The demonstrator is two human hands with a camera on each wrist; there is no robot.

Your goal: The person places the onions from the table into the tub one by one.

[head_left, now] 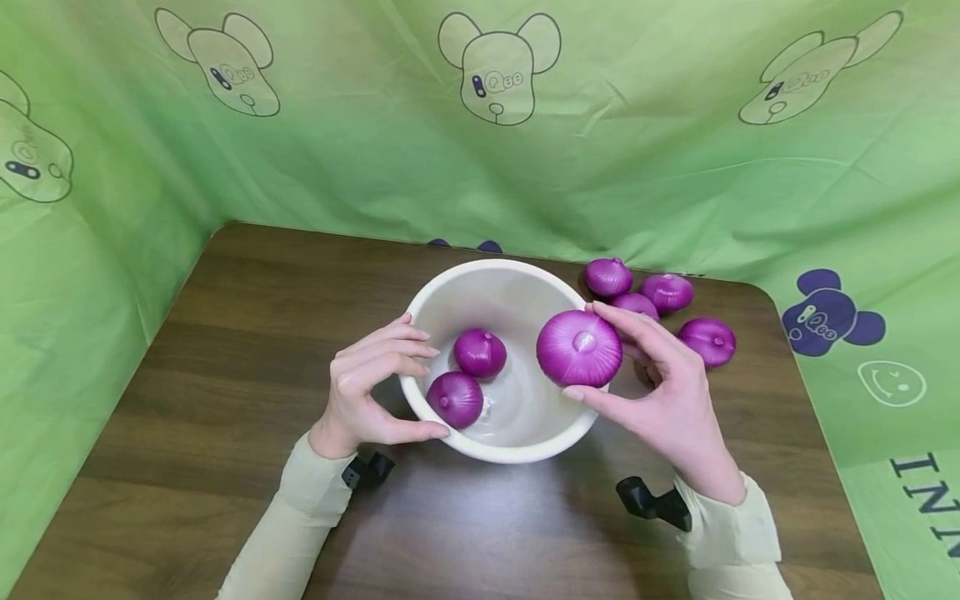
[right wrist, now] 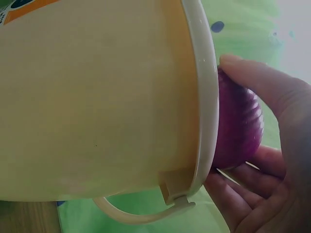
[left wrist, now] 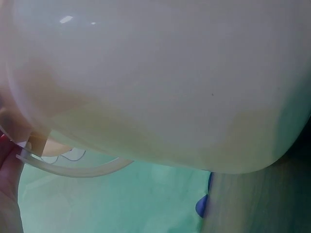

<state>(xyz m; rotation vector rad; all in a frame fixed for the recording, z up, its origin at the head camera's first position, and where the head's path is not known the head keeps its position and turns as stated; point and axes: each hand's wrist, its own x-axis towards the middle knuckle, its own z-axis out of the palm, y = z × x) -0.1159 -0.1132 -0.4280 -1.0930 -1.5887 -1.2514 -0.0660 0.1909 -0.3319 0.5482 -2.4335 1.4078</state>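
Observation:
A white bucket [head_left: 504, 454] stands on the table, with two purple onions [head_left: 480, 353] lying inside it towards its left side. My left hand [head_left: 378, 385] holds the bucket's left rim, its fingers over the edge and the thumb along the near side. Over the right rim, my right hand [head_left: 660, 383] grips another purple onion [head_left: 579, 348] between thumb and fingers. The right wrist view shows this held onion [right wrist: 238, 121] right above the bucket's rim [right wrist: 208, 97]. Mostly the bucket's outer wall [left wrist: 160, 87] fills the left wrist view.
Several more purple onions [head_left: 667, 292] lie at the back right of the brown wooden table [head_left: 247, 358], behind and beside the right hand. Green printed cloth [head_left: 480, 183] hangs behind the table and along both sides. The bucket's curved handle [right wrist: 136, 217] hangs on its far side.

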